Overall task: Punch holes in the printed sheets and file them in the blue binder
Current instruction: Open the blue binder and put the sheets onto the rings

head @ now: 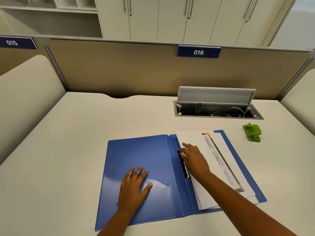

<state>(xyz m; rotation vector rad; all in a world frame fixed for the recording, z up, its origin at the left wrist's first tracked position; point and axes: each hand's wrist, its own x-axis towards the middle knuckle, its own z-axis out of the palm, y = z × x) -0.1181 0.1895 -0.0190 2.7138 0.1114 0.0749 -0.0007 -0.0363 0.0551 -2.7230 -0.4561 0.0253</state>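
Observation:
The blue binder (153,155) lies open and flat on the desk. Several printed sheets (219,160) lie on its right half, beside the black ring mechanism (185,167) in the spine. My left hand (134,186) rests flat, fingers spread, on the inside of the left cover. My right hand (194,159) presses on the sheets' left edge at the rings, fingers extended; it grips nothing that I can see. A green hole punch (252,132) sits apart on the desk, to the right of the binder.
The white desk (68,133) carries an open cable tray (218,112) with its lid (216,95) raised, behind the binder. A beige partition (119,68) labelled 016 bounds the far edge. Cupboards stand beyond it.

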